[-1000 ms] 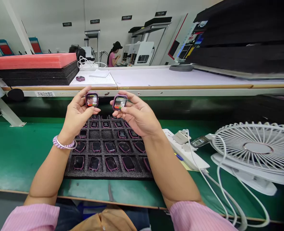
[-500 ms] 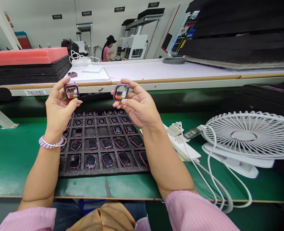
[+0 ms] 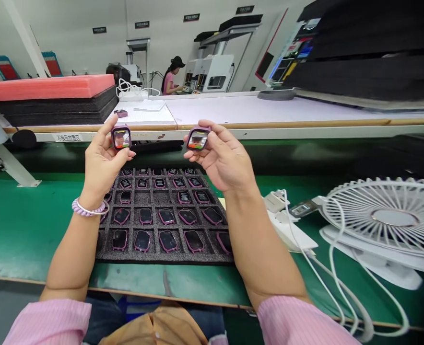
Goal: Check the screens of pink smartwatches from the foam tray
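Raised over the far left of the tray, my left hand (image 3: 104, 155) grips a purple-cased smartwatch body (image 3: 122, 138) by its edges, thumb below and index finger above. My right hand (image 3: 228, 160) holds a second smartwatch body (image 3: 197, 139) the same way, its thumb by the right edge. Both screens are lit and face me, with coloured patches along the bottom. Under my hands lies a dark grey foam tray (image 3: 163, 260), where similar watches sit in compartments. Some screens there show lines of text; the nearer ones are dark. Two compartments in the middle hold no watch.
On the right stand a white fan (image 3: 395, 218) and a power strip (image 3: 293, 232) with white cables. The shelf (image 3: 219, 111) beyond carries red foam (image 3: 50, 87), papers, another watch (image 3: 120, 113) and stacked black trays (image 3: 366, 62). A co-worker (image 3: 171, 76) sits far behind.
The whole view has shifted, so the bench, tray and hands appear farther right. My right thumb has moved from the watch's lower edge up to its right side. Both watches stay held.
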{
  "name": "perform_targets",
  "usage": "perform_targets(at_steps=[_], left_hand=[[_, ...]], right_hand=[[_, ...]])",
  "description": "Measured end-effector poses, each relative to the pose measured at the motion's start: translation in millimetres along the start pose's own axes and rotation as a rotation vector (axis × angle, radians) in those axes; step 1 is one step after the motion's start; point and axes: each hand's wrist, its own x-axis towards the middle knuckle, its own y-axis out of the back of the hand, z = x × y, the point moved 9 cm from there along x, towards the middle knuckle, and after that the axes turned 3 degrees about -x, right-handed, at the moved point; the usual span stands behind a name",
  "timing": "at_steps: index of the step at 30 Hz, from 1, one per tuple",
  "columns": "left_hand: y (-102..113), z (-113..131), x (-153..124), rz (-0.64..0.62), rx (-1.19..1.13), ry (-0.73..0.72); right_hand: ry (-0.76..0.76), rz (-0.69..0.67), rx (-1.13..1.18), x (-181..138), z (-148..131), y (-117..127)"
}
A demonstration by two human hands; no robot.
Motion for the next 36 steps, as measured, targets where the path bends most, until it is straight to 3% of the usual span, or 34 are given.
perform_targets(at_steps=[12, 21, 27, 36], left_hand=[[9, -7, 4, 0.010, 0.012, 0.014], [7, -1, 5, -0.007, 0.008, -0.018], [11, -1, 7, -0.025, 0.045, -0.139], [-2, -4, 4, -0.118, 0.069, -0.167]], right_hand=[[0.077, 0.064, -0.001, 0, -2, 6], [0.009, 0.013, 0.011, 3, 5, 6], [-0.014, -0.049, -0.070, 1, 4, 1], [-0.001, -0.075, -0.033, -2, 4, -5]])
